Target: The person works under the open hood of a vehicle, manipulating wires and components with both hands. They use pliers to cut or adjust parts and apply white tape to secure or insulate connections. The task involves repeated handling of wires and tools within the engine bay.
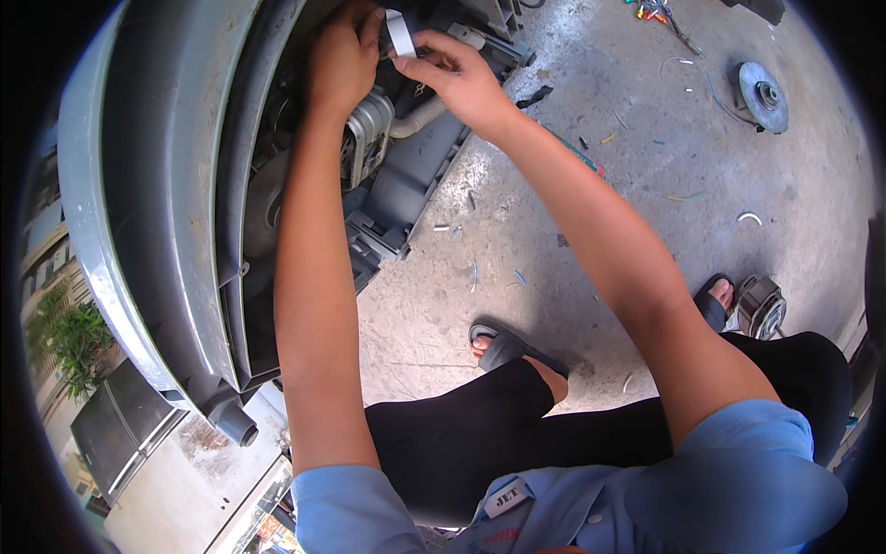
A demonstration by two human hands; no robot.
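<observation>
Both my hands reach into the open side of a large grey metal body, at the top of the view. Between them is a narrow white strip, like tape or paper. My right hand pinches at the strip's lower end with thumb and index finger, the other fingers curled. Beside its upper end, my left hand has its fingers bent and closed; what they grip is hidden. Just below the hands sit a ribbed metal housing and a beige corrugated hose. A dark plastic casing lies along the opening.
On the concrete floor are scattered wire scraps, a round metal disc with a hub and tools with coloured handles. A round dark motor-like part stands near my sandalled foot. Lower left, a pipe end juts out.
</observation>
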